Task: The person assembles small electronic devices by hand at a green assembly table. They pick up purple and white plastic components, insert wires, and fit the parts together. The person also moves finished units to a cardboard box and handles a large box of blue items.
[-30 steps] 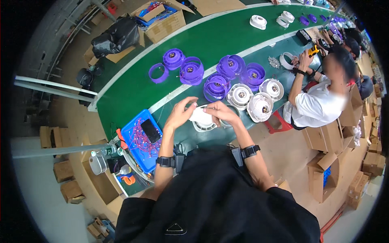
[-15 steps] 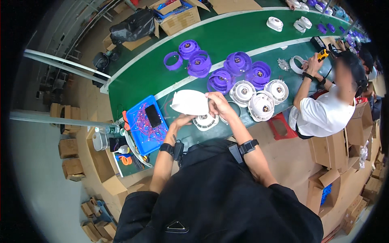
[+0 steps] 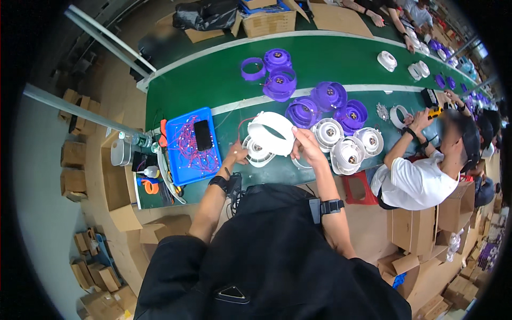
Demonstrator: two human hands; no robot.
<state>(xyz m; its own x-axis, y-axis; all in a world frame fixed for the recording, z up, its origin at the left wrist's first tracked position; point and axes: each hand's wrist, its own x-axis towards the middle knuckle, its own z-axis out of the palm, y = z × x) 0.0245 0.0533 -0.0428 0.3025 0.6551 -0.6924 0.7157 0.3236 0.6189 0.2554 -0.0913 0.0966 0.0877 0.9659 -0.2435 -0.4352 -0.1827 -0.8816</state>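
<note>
R hand (image 3: 306, 146) holds white ring (image 3: 272, 132); L hand (image 3: 234, 154) on white fan housing (image 3: 258, 152).

Both forearms are reaching forward from the lower edge toward the green conveyor belt (image 3: 213, 85), elbows bent and spread. The left hand (image 3: 236, 154) is curling at the belt's near edge, fingers closing in a pinch. The right hand (image 3: 305, 145) is lifting just beside it, fingers gripping, each wrist wearing a dark band.

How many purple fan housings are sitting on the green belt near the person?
5: purple ring, housing beside it, one below, and a pair by the white ones. Far ones may be hidden.
</note>
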